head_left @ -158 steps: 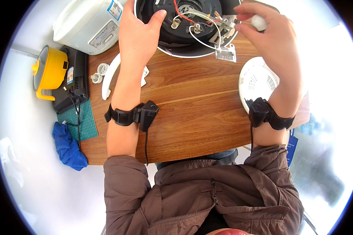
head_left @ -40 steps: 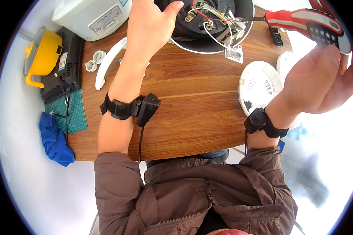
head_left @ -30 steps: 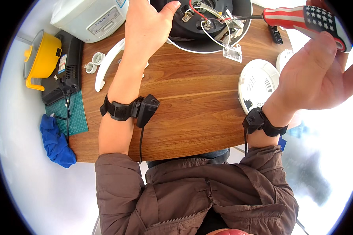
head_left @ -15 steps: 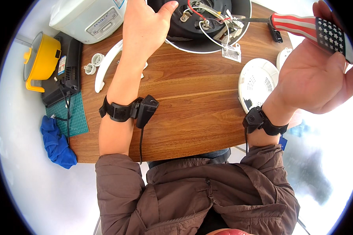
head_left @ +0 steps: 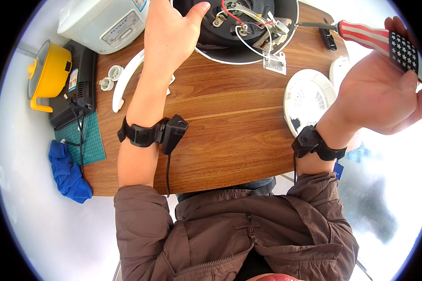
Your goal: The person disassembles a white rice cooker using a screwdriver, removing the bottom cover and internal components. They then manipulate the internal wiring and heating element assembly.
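Observation:
At the top, a round housing (head_left: 211,57) with a white rim and black inside looks like an upturned rice cooker body. Red and white wires, metal terminals and a dangling metal plate (head_left: 275,64) show in it. My left hand (head_left: 171,35) is at its left rim, thumb over the edge; its other fingers are out of view, and the grip looks closed. My right hand (head_left: 377,93) is closed round the flag-patterned handle of a screwdriver (head_left: 363,36). The screwdriver's shaft points left, its end at the housing's right rim, apart from the terminals.
A white vented round cover (head_left: 309,96) lies right on the wooden table (head_left: 220,140). Left are a curved white handle (head_left: 121,91), small white caps (head_left: 111,77), a white rice cooker (head_left: 103,28), a yellow pot (head_left: 53,70), a green mat (head_left: 93,140) and a blue cloth (head_left: 68,173).
My right hand has drawn the screwdriver a little to the right, its end leaving the terminal inside the housing. My left hand has shifted slightly left.

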Tool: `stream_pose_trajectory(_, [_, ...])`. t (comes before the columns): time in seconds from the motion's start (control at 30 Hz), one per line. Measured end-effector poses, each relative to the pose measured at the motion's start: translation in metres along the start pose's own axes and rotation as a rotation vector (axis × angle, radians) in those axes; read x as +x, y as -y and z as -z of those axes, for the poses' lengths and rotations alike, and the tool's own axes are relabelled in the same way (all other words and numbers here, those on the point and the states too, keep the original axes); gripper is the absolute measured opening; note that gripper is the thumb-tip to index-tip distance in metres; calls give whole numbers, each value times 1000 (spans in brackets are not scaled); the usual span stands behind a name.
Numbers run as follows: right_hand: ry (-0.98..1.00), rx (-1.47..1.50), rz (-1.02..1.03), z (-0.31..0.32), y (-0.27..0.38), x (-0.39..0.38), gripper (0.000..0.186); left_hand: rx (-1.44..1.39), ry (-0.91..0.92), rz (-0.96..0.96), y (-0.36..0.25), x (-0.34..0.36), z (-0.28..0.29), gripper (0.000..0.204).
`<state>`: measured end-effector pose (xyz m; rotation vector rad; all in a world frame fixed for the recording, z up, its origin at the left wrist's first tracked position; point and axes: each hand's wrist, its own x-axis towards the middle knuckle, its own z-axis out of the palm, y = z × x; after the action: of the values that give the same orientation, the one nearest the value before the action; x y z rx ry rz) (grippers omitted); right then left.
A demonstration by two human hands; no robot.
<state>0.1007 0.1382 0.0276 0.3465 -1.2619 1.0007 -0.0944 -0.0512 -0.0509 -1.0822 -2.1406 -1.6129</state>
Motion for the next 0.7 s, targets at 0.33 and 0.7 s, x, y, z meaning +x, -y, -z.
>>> stream_pose_trajectory(0.33, [-36,39,39,9,1,10,41,36,-1,48,7,7,-1,55])
stream_pose_trajectory(0.7, [-115,96,79,1,6,14,44,20,21,197,21,33,-8,51])
